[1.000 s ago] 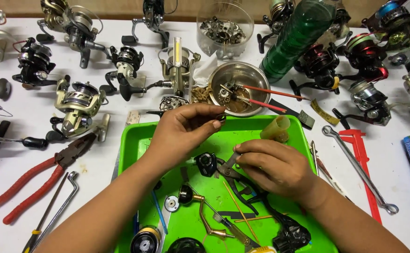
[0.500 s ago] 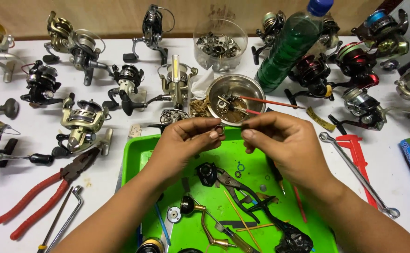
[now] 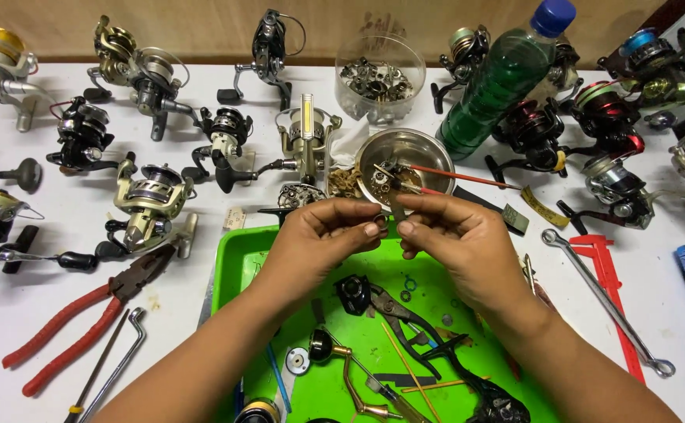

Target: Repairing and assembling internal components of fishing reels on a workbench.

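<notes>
White tabletop [image 3: 186, 313] absolutely packed with fishing reel stuff, wooden wall strip running along the back. Both hands meet over the far edge of a bright green plastic tray [image 3: 241, 258]. The left hand [image 3: 323, 235] has thumb and fingers pinched tight on a small dark metal ring-shaped part [image 3: 379, 221], and the right hand [image 3: 456, 239] pinches in close from the other side, fingertips nearly touching the left's. Can't really tell whether the right one grips the same little part or something separate, it's too small to make out.

Just behind the hands sits a round shiny steel bowl [image 3: 429, 153] with tiny gears and screws in it, and a thin red-handled tool [image 3: 468, 176] rests across its rim. Further back there's a clear plastic tub of metal bits [image 3: 379, 74] and a green plastic bottle with a blue cap [image 3: 507, 78].

Inside the tray, below the hands: dark needle-nose pliers [image 3: 405, 317], a gold-coloured reel handle [image 3: 350, 368], washers and loose bits. Left of the tray lie red-handled pliers [image 3: 72, 337] and a bent metal rod [image 3: 111, 360]. On the right, a long silver wrench [image 3: 605, 301] over a red plastic caliper [image 3: 616, 305]. Spinning reels [image 3: 151, 196] everywhere around the edges.
</notes>
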